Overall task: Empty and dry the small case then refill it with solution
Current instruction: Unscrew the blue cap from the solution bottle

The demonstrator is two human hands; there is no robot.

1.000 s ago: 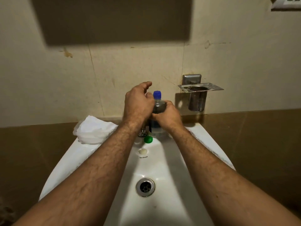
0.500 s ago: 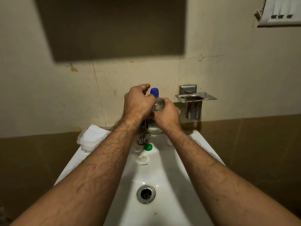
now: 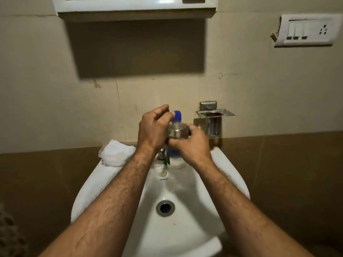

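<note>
Gripped in both hands: right hand (image 3: 191, 143) wrapped round the middle of the clear solution bottle (image 3: 177, 131), left hand (image 3: 153, 129) curled against its left side, thumb and forefinger up near the blue cap (image 3: 177, 115), contact with cap unclear. Bottle upright, held above the back rim of the white sink (image 3: 230, 169), in front of the tap (image 3: 161, 153). Small case itself not clearly made out; green bit (image 3: 166, 162) just below the hands. White cloth (image 3: 116, 153) on sink's left corner. Steel cup holder (image 3: 215, 117) on wall to the right.
</note>
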